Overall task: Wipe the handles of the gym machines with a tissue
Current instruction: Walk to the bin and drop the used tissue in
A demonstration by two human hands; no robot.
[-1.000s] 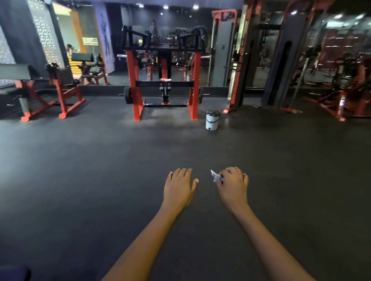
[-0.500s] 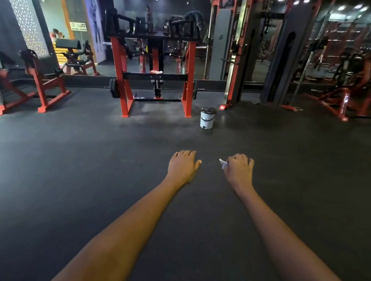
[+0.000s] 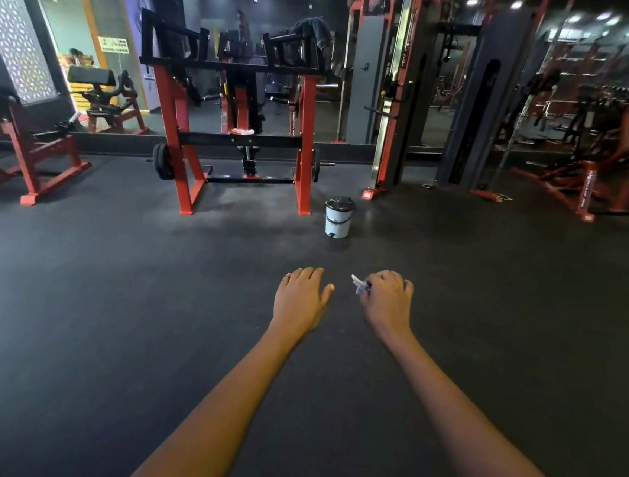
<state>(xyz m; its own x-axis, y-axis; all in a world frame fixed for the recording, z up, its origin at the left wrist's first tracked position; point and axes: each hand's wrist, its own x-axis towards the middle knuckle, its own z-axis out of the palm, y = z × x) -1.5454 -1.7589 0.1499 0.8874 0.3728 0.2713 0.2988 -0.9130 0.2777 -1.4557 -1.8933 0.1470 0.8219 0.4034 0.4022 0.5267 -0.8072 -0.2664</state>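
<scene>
Both my arms reach forward over the dark rubber floor. My right hand (image 3: 386,300) pinches a small crumpled white tissue (image 3: 359,284) that sticks out to the left of its fingers. My left hand (image 3: 301,297) hangs beside it with relaxed fingers and holds nothing. Ahead stands a red and black machine (image 3: 239,129) with black handles (image 3: 290,43) at its top. A tall red cable machine (image 3: 396,91) rises to its right. Both hands are well short of any machine.
A small white pedal bin (image 3: 339,216) with a dark lid stands on the floor between the two machines. A red bench machine (image 3: 24,145) is at the left and another red machine (image 3: 615,169) at the right. A mirror wall lines the back.
The machines and the bin have drawn closer and larger as the view moved forward. Both hands keep the same pose, the right one still pinching the tissue.
</scene>
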